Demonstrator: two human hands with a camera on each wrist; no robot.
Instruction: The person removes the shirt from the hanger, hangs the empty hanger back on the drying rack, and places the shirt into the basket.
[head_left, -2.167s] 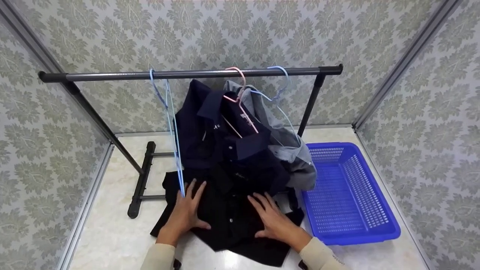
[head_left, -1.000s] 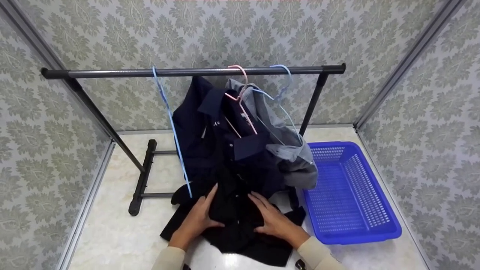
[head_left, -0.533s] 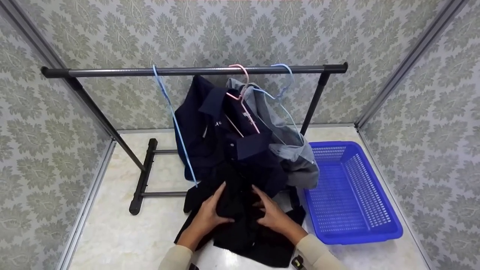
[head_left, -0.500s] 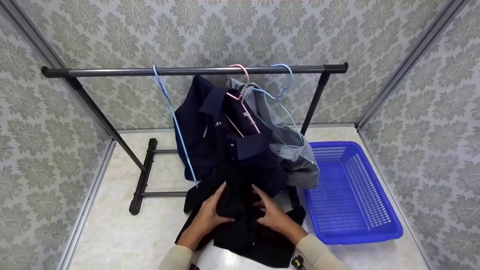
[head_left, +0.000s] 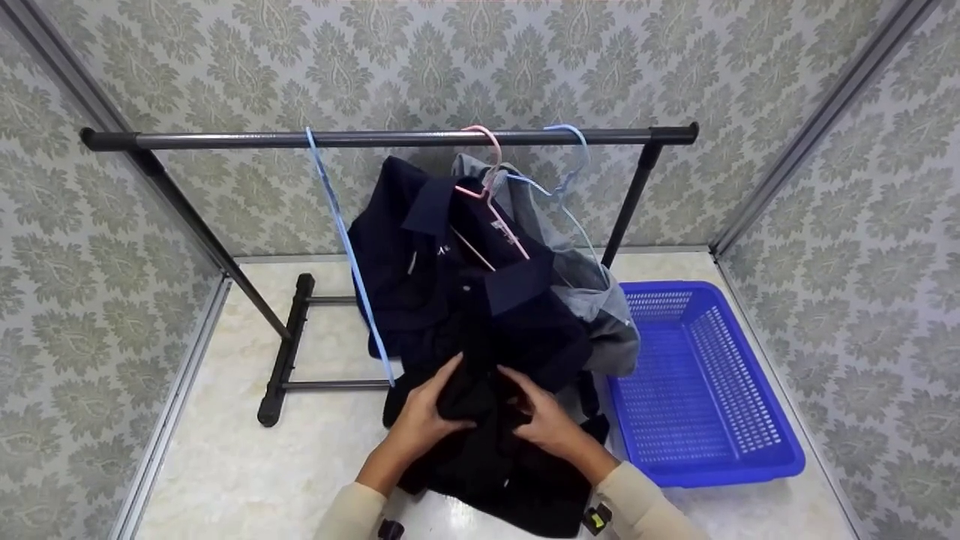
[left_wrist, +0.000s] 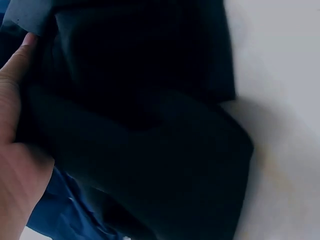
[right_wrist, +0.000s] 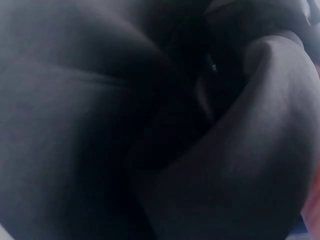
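A black garment (head_left: 487, 472) with buttons lies bunched on the floor in the head view. My left hand (head_left: 422, 421) is at its left side, thumb and index finger straight and spread against the cloth. Its other fingers are hidden. My right hand (head_left: 551, 429) holds folded cloth on the other side, index finger reaching forward and the rest bent. In the left wrist view, a finger (left_wrist: 21, 57) lies along the black cloth; in the right wrist view, dark folds of the garment (right_wrist: 235, 165) cover most of the picture. A light blue hanger (head_left: 345, 236) reaches down close to the garment's left edge.
A clothes rack bar (head_left: 225, 141) spans the back. On it hang a navy shirt (head_left: 401, 292) on a pink hanger (head_left: 496, 150) and a grey garment (head_left: 607, 322) on a blue hanger (head_left: 583, 157). A blue basket (head_left: 739, 390) stands at the right.
My left hand has moved right and gathered the black garment's left side inward. My right hand stays near its place, its fingers now more bent. The light blue hanger has turned edge-on.
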